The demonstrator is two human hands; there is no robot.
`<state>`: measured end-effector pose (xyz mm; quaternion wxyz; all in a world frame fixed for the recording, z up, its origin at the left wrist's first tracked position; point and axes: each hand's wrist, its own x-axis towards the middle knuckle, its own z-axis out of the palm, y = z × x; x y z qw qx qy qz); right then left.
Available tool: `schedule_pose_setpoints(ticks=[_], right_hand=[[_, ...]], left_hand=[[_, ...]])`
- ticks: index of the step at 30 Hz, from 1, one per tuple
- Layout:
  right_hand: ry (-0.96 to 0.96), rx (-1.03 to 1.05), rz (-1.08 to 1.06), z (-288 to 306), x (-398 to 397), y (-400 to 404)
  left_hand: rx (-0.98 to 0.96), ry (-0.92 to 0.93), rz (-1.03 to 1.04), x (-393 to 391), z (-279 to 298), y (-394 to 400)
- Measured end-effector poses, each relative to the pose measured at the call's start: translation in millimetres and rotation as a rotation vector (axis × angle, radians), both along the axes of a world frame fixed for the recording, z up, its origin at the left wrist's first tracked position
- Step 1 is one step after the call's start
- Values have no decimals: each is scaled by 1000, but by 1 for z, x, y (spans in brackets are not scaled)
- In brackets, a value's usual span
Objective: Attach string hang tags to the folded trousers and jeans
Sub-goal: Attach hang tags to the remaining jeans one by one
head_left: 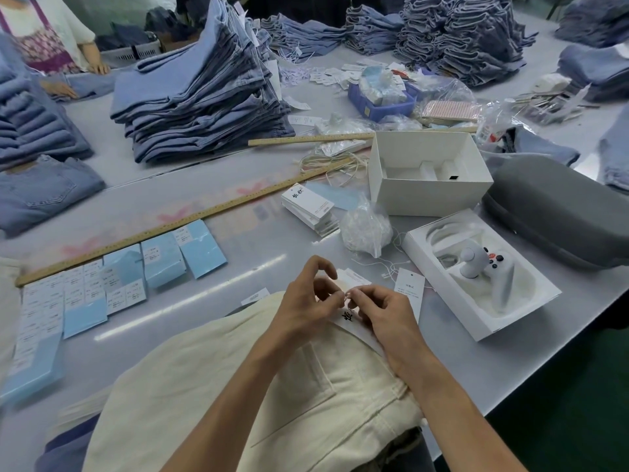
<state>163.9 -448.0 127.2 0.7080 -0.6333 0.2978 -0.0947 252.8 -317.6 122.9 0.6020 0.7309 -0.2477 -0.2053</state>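
Cream-coloured folded cotton trousers lie at the lower centre of the frame on the pale grey surface, waistband end towards the middle. Over that waistband both hands meet. The left hand pinches something fine between thumb and forefinger, and the right hand pinches at the same spot with its fingertips; the string itself is too thin to make out, but the pinch sits just above a white card hang tag with black lettering lying on the cloth under the right hand.

The trousers look soft and floppy, heavy enough to stay put while the waistband is worked, so they likely need no holding down. The tag is light, stiff card that would crease if squeezed; it is best taken by its edges or near its punched end. The string is probably slick and easy to lose, calling for a tight fingertip pinch close to its end.

A stack of white card tags waits at centre frame, and folded blue jeans piles fill the upper left.
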Motion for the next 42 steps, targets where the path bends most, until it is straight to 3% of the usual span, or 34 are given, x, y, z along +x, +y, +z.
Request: schedule_pose_setpoints(ticks=[23,30,33,35,38,42], right_hand=[[-84,4,62,-5,-4,0],[-119,-5,82,-5,-6,-1],[-110,-10,64,-6,-4,1],[-90,-134,38,-8,-1,3],[-25,-557,64,-5,1,7],[-17,-1030,218,18,6,18]], left_hand=[[22,-61,57,7,-10,0],[69,-26,-16,14,-12,2],[88,-94,34,12,-12,-1],[109,-145,92,8,-11,-4],[78,-201,200,2,-6,-1],[57,-393,512,-7,0,29]])
